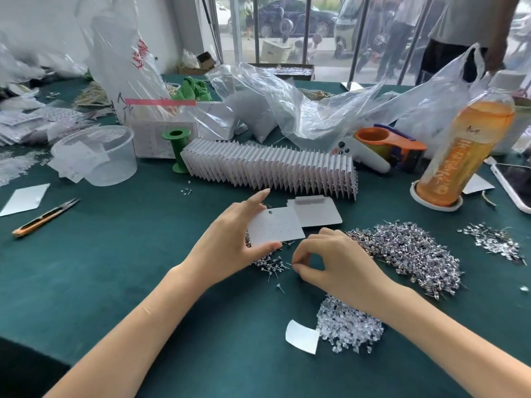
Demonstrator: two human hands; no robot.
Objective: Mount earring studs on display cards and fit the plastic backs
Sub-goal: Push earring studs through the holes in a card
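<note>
My left hand [230,242] grips a white display card [275,228] with small punched holes, thumb under its near edge and fingers along its left side, held just above the green table. My right hand [330,262] hovers to the right of the card with thumb and forefinger pinched together; an earring stud seems to be between them, but it is too small to be sure. A small scatter of studs [273,267] lies beneath the card. A large heap of studs [411,251] sits to the right. Clear plastic backs [349,326] are piled near my right forearm.
A long row of filled cards [270,168] stands behind my hands, with loose blank cards [319,211] in front of it. An orange drink bottle [465,150], a tape dispenser [390,145], a phone [514,185], a plastic tub [97,153], snips [46,216] and plastic bags [287,104] crowd the table.
</note>
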